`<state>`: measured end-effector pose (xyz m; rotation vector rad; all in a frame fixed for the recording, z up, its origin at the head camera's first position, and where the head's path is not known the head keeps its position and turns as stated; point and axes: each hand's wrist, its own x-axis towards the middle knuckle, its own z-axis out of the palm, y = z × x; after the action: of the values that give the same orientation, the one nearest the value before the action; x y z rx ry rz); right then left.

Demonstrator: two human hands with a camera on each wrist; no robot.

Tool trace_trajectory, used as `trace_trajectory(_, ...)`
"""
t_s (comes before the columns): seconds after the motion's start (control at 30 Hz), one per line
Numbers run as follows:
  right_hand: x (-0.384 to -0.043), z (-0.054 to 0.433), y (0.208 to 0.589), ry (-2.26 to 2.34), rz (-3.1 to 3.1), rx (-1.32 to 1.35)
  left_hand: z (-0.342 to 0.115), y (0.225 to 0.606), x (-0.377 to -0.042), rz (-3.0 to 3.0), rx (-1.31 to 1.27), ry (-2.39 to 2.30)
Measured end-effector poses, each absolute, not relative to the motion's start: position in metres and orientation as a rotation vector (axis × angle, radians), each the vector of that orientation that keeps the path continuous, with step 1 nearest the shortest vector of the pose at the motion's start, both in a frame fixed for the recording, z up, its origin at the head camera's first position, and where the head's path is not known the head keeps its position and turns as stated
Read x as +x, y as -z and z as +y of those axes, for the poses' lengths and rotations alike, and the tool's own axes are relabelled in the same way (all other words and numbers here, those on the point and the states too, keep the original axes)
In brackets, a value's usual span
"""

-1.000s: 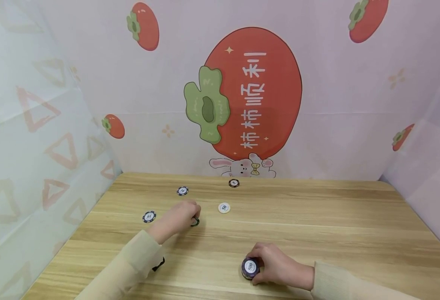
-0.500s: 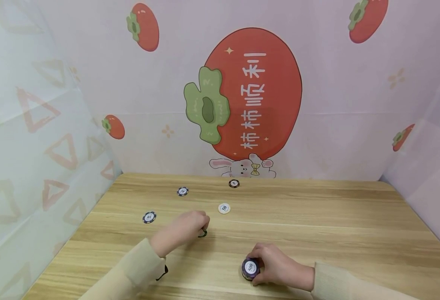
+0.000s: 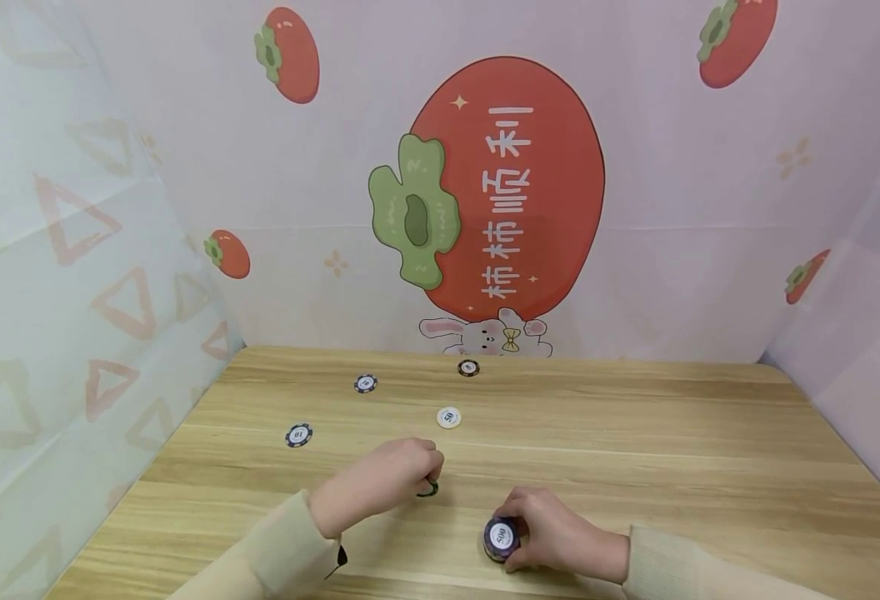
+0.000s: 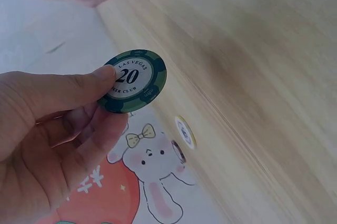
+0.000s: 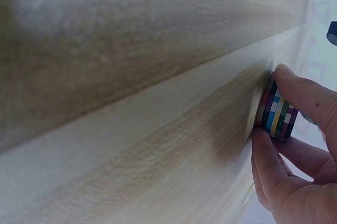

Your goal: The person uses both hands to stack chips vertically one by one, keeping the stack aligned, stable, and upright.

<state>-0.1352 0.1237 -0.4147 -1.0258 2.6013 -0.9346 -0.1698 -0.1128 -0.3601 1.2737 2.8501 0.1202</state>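
Observation:
Between thumb and fingers, my left hand (image 3: pixel 387 479) pinches a green poker chip (image 4: pixel 131 82) marked 20, held above the table left of the stack. My right hand (image 3: pixel 556 533) grips the sides of a stack of poker chips (image 3: pixel 501 537) standing on the table. A purple chip marked 500 tops that stack. Seen from the right wrist, the stack (image 5: pixel 277 111) shows layers of several colours between thumb and fingers. Part of the green chip is hidden by the left fingers in the head view.
Loose chips lie toward the back of the wooden table (image 3: pixel 635 433): a white 50 chip (image 3: pixel 449 417), a black chip (image 3: pixel 468 367), and two dark blue 10 chips, one farther back (image 3: pixel 366 383). A printed cloth wall (image 3: pixel 657 208) rises behind the table.
My left hand has carried the green chip rightward and nearer to me, toward the stack. My right hand and the stack have stayed in place.

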Motion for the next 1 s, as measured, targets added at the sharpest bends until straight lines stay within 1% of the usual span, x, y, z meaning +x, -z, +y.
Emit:
trace_trajectory(0.2, -0.136, 0.124, 0.414, 0.930, 2.583, -1.006, -0.106, 0.358, -0.164, 2.807, 1.247, -0.207)
trace_trajectory(0.5, -0.136, 0.124, 0.414, 0.933, 2.575, -1.001, -0.100, 0.360, -0.164, 2.693, 1.186, -0.504)
trace_trajectory(0.8, -0.136, 0.124, 0.415, 0.915, 2.596, -1.034, -0.096, 0.367, -0.164, 2.563, 0.896, -0.901)
trace_trajectory(1.0, -0.137, 0.124, 0.416, 0.919, 2.596, -1.039, -0.094, 0.374, -0.165, 2.505, 0.775, -1.097)
